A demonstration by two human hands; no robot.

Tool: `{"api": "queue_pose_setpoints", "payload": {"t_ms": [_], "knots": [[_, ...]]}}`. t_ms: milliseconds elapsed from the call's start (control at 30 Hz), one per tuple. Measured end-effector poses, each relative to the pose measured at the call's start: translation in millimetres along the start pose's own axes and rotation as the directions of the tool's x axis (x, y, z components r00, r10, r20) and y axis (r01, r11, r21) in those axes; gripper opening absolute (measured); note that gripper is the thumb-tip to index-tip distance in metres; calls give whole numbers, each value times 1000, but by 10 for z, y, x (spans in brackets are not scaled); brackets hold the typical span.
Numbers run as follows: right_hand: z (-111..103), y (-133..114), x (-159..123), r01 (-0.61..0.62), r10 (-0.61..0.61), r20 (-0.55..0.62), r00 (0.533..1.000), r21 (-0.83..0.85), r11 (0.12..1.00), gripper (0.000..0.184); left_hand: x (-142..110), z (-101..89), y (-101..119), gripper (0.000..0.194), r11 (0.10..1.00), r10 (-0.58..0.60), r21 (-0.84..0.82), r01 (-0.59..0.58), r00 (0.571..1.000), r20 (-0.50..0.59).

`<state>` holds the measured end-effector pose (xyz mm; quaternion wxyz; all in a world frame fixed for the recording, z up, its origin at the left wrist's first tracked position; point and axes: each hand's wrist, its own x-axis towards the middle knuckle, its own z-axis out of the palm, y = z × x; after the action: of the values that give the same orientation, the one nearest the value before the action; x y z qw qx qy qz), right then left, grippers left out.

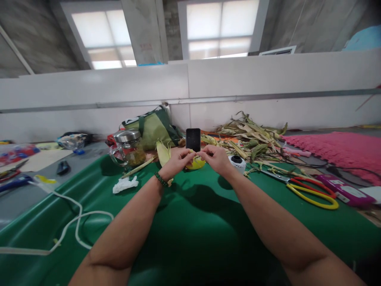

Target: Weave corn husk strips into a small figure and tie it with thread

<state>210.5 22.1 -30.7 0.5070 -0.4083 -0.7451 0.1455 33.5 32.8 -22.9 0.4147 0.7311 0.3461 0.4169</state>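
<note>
My left hand (177, 160), with a dark green bead bracelet (161, 179) at the wrist, is closed in a pinch. My right hand (217, 159) pinches close beside it, the fingertips of both nearly meeting. Something small and pale yellowish shows between them, too small to name. Just below the fingertips is a round yellow object (197, 163), partly covered by the hands. A phone (193, 139) stands upright behind them. Pale corn husk (163, 153) lies by my left hand, and a white spool with a dark core (238, 163) stands by my right forearm.
A green cloth (190, 238) covers the table. Left are a glass jar (127, 149), a crumpled tissue (125, 184), a green bag (154, 129) and a white cord (80, 212). Right are dried husks (253, 133), scissors (312, 194), a purple box (345, 190) and pink fabric (336, 153).
</note>
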Motion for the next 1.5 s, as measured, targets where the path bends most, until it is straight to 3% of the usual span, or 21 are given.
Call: {"api": "queue_pose_setpoints", "payload": {"t_ms": [133,267,367,733,833,933,1000,1067,1167,1367,1500], "knots": [[28,20,-15,28,-25,45,999,-54,998,25,-12,-32,-37,41,982,-172,-62,180,979,110],[-11,18,-7,80,-58,125,991,-185,979,31,-4,-38,-57,35,971,-213,-78,225,966,144],[-65,17,4,88,-62,119,991,-234,968,34,1,-34,-36,28,972,-223,-51,231,965,138],[-105,21,22,3,6,68,998,-133,991,34,-1,-43,72,20,993,-119,10,119,985,128],[-70,33,18,-28,32,32,999,-108,994,37,-4,-43,66,20,988,-151,-3,152,982,114],[-25,60,33,-148,150,-17,989,63,987,48,-1,-44,41,27,965,-261,-13,263,963,64],[3,76,46,-274,273,31,961,208,939,59,3,-45,33,35,950,-312,-27,312,950,17],[36,81,44,-360,330,159,931,247,900,64,4,-44,41,39,949,-312,-60,310,949,-37],[100,67,9,-308,250,304,919,158,938,53,-6,-38,68,42,954,-286,-118,277,956,-69],[179,1,-44,-253,161,355,921,228,940,35,-15,-43,31,38,978,-178,-101,181,983,40],[177,-18,-42,-262,143,392,909,268,927,27,-4,-70,0,34,987,-124,-97,127,991,40]]}}
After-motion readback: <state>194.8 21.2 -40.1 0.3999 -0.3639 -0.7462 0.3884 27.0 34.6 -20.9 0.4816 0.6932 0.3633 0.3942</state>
